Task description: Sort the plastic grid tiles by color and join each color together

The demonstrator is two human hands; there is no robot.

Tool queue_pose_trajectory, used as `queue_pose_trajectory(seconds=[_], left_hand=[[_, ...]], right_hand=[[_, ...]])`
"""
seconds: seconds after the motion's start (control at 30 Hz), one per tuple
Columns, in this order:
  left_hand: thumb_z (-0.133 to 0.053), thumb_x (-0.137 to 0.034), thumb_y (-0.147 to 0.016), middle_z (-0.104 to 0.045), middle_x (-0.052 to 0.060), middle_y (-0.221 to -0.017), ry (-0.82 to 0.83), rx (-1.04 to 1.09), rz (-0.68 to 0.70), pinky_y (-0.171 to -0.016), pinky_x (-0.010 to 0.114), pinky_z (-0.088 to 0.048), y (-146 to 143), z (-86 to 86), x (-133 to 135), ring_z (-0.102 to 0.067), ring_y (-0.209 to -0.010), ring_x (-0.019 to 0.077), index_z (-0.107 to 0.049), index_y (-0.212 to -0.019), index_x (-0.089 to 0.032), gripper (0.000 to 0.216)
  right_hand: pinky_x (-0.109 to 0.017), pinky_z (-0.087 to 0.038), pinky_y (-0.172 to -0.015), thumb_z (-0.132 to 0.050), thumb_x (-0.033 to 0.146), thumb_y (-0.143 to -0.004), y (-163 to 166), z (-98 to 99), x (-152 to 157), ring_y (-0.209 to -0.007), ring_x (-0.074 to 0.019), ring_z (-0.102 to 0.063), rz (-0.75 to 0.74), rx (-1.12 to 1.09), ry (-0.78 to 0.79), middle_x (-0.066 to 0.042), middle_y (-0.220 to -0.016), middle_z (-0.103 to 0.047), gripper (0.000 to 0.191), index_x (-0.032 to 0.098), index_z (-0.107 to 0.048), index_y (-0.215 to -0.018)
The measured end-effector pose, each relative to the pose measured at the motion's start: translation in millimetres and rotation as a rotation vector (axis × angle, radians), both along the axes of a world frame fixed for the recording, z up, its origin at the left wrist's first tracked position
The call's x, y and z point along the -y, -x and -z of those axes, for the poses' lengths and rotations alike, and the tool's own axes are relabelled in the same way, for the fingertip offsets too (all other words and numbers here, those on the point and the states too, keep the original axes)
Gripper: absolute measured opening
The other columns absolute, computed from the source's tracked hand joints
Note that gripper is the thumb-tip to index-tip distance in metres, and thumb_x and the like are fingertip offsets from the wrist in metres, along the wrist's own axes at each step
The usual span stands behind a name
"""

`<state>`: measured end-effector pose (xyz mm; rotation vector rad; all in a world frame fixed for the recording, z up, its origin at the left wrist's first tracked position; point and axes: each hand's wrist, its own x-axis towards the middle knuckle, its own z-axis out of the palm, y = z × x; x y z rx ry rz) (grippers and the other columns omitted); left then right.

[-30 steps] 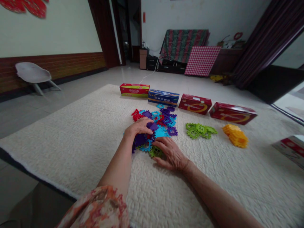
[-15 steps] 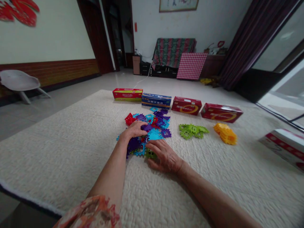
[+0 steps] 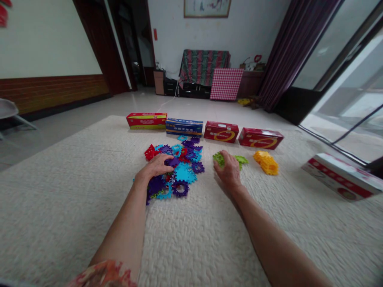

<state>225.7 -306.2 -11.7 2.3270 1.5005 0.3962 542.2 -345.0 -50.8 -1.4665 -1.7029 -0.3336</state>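
Note:
A mixed pile of flat plastic puzzle pieces (image 3: 182, 171), purple, blue and red, lies on the cream mat (image 3: 74, 191). My left hand (image 3: 155, 166) rests on the pile's left side with its fingers stretched flat, the tips on a purple piece (image 3: 172, 162). My right hand (image 3: 229, 169) is on the green pile (image 3: 241, 160) to the right, fingers curled down over a green piece (image 3: 219, 158). An orange pile (image 3: 266, 162) sits just right of the green one.
Several long boxes stand in a row behind the piles: red-yellow (image 3: 146, 120), blue (image 3: 184, 127), and two red (image 3: 221, 132) (image 3: 260, 138). Another red-and-white box (image 3: 338, 175) lies at the mat's right edge. Tiled floor, a covered cabinet (image 3: 205, 65) and a glass door lie beyond.
My right hand left the near edge of the mixed pile, taking a green piece, and moved right to the green pile. The left hand stayed on the mixed pile. The view shifted rightwards.

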Motion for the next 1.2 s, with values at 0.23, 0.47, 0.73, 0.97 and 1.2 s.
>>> queue_pose_trajectory(seconds=[0.23,0.47,0.73,0.97,1.2], left_hand=[[-0.061,-0.032,-0.074,-0.064,0.006,-0.125,-0.075,0.089,-0.023,-0.104,0.035,-0.042,7.7,0.7,-2.3,-0.057,-0.116,0.0243,-0.066,-0.119,-0.019,0.047],[-0.062,-0.027,-0.076,-0.069,0.003,-0.115,-0.153,0.087,-0.061,-0.103,0.032,-0.043,10.6,-6.2,-0.9,-0.060,-0.111,0.0207,-0.072,-0.107,-0.022,0.033],[-0.066,-0.022,-0.070,-0.066,0.006,-0.115,-0.152,0.072,-0.024,-0.105,0.036,-0.041,6.2,-15.8,19.2,-0.056,-0.116,0.0228,-0.074,-0.089,-0.020,0.020],[-0.065,-0.021,-0.067,-0.066,0.002,-0.118,-0.093,-0.135,-0.102,-0.110,0.033,-0.034,9.6,-21.4,28.7,-0.052,-0.123,0.0238,-0.077,-0.076,-0.025,0.015],[-0.070,-0.033,-0.069,-0.047,0.002,-0.146,0.006,-0.261,-0.197,-0.113,0.044,-0.029,5.2,-10.1,25.8,-0.036,-0.137,0.0303,-0.076,-0.096,-0.030,0.027]], right_hand=[[-0.052,-0.040,-0.098,-0.057,0.027,-0.081,1.5,-3.2,1.6,-0.118,-0.0323,-0.053,-0.002,-0.023,-0.052,-0.016,-0.129,-0.058,0.035,0.017,-0.059,-0.114],[-0.046,-0.041,-0.100,-0.055,0.025,-0.085,62.2,-18.3,35.1,-0.116,-0.0263,-0.054,-0.612,0.112,0.053,-0.011,-0.125,-0.061,0.030,0.022,-0.059,-0.115],[-0.052,-0.033,-0.103,-0.058,0.029,-0.085,93.2,-25.0,58.7,-0.127,-0.0305,-0.043,-0.769,0.272,0.238,-0.012,-0.142,-0.049,0.044,0.022,-0.054,-0.128],[-0.049,-0.037,-0.099,-0.056,0.028,-0.087,89.2,-20.5,56.7,-0.116,-0.0283,-0.050,-0.731,0.248,0.250,-0.012,-0.129,-0.058,0.036,0.020,-0.058,-0.122],[-0.049,-0.038,-0.100,-0.057,0.023,-0.084,81.9,-16.4,50.5,-0.115,-0.0282,-0.051,-0.699,0.207,0.212,-0.013,-0.126,-0.059,0.035,0.018,-0.059,-0.119]])
